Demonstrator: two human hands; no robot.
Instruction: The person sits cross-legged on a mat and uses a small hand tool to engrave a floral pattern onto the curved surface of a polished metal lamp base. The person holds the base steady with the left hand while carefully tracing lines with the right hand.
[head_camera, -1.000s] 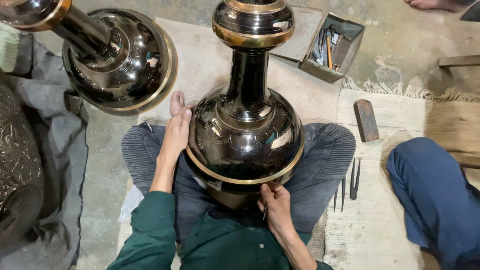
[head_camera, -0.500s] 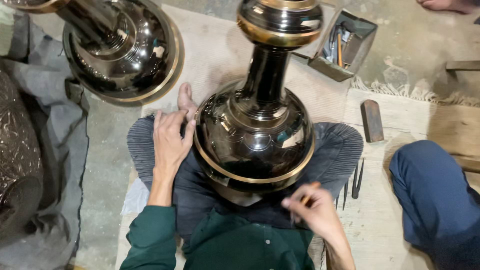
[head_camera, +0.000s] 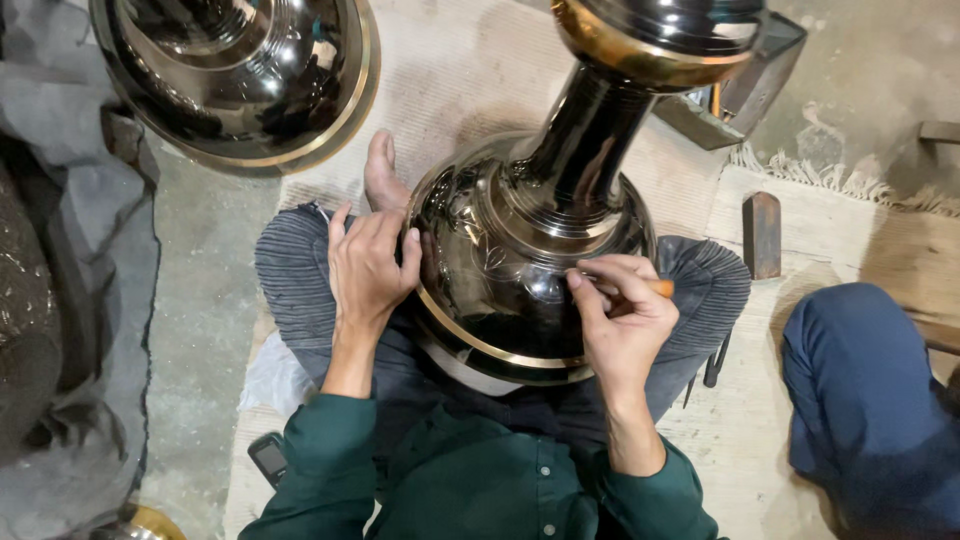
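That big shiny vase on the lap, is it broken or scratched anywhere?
No break shows. The dark vase has fine leaf-like lines on its belly beside the left hand, and they look cut on purpose, not damage. The right hand presses a wooden-handled tool against it. Nothing looks spilled.

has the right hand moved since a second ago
Yes. The right hand has come up from the lower rim of the dark vase onto its belly, fingers pinching an orange-handled tool.
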